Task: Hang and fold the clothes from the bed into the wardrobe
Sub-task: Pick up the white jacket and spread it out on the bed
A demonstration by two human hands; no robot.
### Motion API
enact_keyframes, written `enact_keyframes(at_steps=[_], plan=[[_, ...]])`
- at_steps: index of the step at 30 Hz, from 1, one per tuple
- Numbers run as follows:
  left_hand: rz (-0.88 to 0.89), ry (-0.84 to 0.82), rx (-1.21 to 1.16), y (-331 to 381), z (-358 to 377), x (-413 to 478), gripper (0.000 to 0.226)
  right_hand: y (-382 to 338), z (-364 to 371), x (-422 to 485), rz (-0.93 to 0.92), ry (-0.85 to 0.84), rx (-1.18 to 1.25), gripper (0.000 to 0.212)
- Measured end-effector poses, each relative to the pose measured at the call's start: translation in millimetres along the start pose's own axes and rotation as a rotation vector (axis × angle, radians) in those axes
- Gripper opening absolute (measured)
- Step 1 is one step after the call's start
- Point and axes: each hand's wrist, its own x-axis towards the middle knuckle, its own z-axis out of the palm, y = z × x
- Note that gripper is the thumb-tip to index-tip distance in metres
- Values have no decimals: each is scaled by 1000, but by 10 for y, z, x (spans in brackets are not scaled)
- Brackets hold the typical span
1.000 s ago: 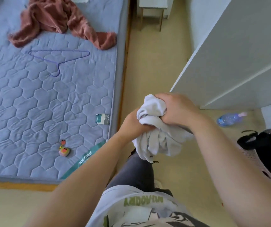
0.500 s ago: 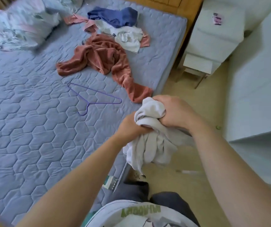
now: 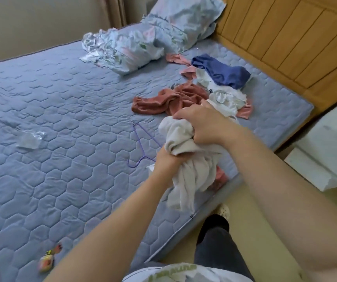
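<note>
Both hands bunch a white garment [image 3: 186, 165] above the near edge of the bed [image 3: 61, 123].
The cloth is off-white and crumpled, with loose folds hanging down. The right hand [image 3: 202, 125] curls its fingers [image 3: 184, 116] round the top; the left hand [image 3: 166, 159] grips lower, fingers buried in cloth. Green lettering on the person's shirt [image 3: 184, 274] is too blurred to read.

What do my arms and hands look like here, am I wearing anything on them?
The left forearm and right forearm are bare, no sleeves in view. The left hand and right hand are ungloved, and no watch or band shows on either wrist. A white T-shirt with green lettering shows below.
</note>
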Motion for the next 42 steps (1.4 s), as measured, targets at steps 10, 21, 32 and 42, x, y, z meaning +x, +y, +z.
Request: enact_keyframes(at_steps=[10,21,32,42], plan=[[-72,-91,-483,170,1664,1347,53,2272,-28,948,-323,-34,-294,60],[-475,204,-151,-561,2386,2416,54,4125,1354,970,-50,-454,-68,42],[-539,107,40,-1486,2652,2967,54,4344,2632,893,90,-595,28,73],[-632,632,-209,-1983,2910,3168,82,4503,3332,1666,-112,-491,-14,39]])
